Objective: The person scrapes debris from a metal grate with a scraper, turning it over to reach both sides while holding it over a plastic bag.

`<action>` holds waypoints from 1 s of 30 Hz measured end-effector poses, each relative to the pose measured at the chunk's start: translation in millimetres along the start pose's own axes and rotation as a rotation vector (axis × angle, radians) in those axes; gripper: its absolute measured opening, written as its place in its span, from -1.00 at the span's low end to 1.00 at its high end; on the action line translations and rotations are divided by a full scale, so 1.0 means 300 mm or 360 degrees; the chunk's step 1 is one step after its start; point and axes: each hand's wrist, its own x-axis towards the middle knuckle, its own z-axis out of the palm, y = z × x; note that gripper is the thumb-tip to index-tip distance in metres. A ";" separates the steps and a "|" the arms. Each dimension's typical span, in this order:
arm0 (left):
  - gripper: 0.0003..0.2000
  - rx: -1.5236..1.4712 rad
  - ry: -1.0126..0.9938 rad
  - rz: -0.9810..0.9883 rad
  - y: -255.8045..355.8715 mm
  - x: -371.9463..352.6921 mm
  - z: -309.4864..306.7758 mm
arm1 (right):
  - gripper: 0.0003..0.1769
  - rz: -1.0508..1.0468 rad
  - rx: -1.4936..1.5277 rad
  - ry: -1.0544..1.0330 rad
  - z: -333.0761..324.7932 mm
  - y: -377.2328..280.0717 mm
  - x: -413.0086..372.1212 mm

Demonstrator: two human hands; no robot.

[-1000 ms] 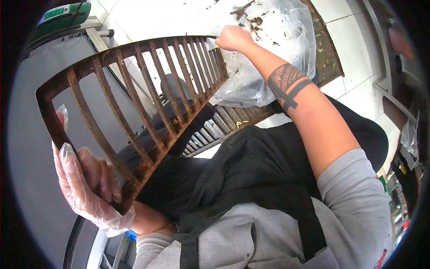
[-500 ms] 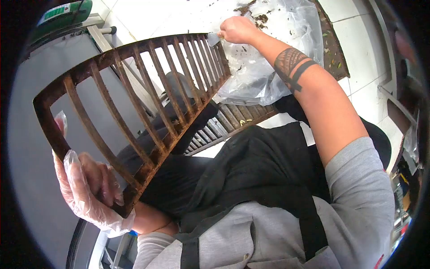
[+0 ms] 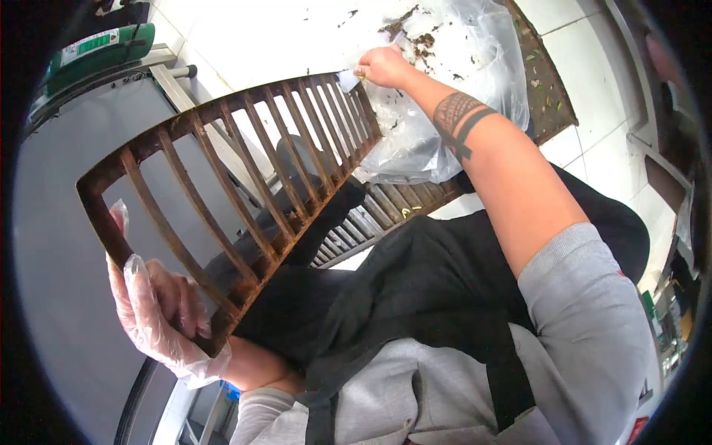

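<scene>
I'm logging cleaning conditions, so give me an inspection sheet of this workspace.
Surface: white tiled floor, flecked with dirt.
Job's things: rusty grate, lifted and tilted; small pale tool at its far end.
Clutter: clear plastic bag carrying brown debris; second grate lying on the floor.
Hands: left hand, in a plastic glove, grips the grate's near corner; right hand, bare, holds the tool.
Cables: nothing seen.
Surroundings: grey metal unit on the left; green-topped object beyond it.
</scene>
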 end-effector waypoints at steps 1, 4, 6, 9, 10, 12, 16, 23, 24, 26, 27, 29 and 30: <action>-0.36 0.0002 0.0036 -0.0009 0.000 -0.003 0.002 | -0.61 0.0009 -0.0001 -0.0007 -0.003 -0.003 -0.004; -0.36 0.0076 0.0097 -0.0031 0.012 -0.007 0.020 | -0.62 -0.0040 -0.0034 0.0087 0.008 -0.002 -0.015; -0.41 0.0082 0.0062 -0.0012 0.003 -0.009 0.018 | -0.62 -0.0062 -0.0012 0.0091 -0.003 -0.009 -0.023; -0.45 0.0122 0.0061 0.0016 0.006 -0.015 0.025 | -0.62 -0.0149 0.0037 0.0123 -0.026 -0.026 -0.024; -0.46 0.0153 0.0089 0.0013 0.007 -0.014 0.029 | -0.62 -0.0200 0.0060 0.0146 -0.033 -0.027 -0.026; -0.44 0.0130 0.0097 -0.0006 0.009 -0.007 0.029 | -0.62 -0.0273 -0.0004 0.0168 -0.053 -0.020 -0.030; -0.44 0.0206 0.0130 -0.0045 0.015 0.012 0.011 | -0.63 -0.0192 -0.0062 -0.0046 -0.133 -0.031 -0.047; -0.45 0.0170 0.0179 -0.0061 -0.007 0.000 -0.011 | -0.55 0.0190 -0.0145 -0.0299 -0.167 -0.135 -0.108; -0.44 0.0159 0.0155 -0.0079 -0.001 0.000 -0.016 | -0.55 0.0184 -0.0151 -0.0300 -0.161 -0.146 -0.115; -0.42 0.0153 0.0135 -0.0094 0.001 -0.004 -0.024 | -0.58 0.0313 -0.0057 -0.0221 -0.151 -0.167 -0.132; -0.41 0.0156 0.0119 -0.0091 -0.002 -0.004 -0.032 | -0.58 0.0314 -0.0057 -0.0224 -0.150 -0.178 -0.128; -0.41 0.0156 0.0102 -0.0098 -0.008 0.003 -0.029 | -0.61 0.0453 -0.0097 -0.0159 -0.148 -0.194 -0.104; -0.41 0.0151 0.0118 -0.0086 -0.008 0.004 -0.021 | -0.61 0.0451 -0.0099 -0.0161 -0.154 -0.197 -0.092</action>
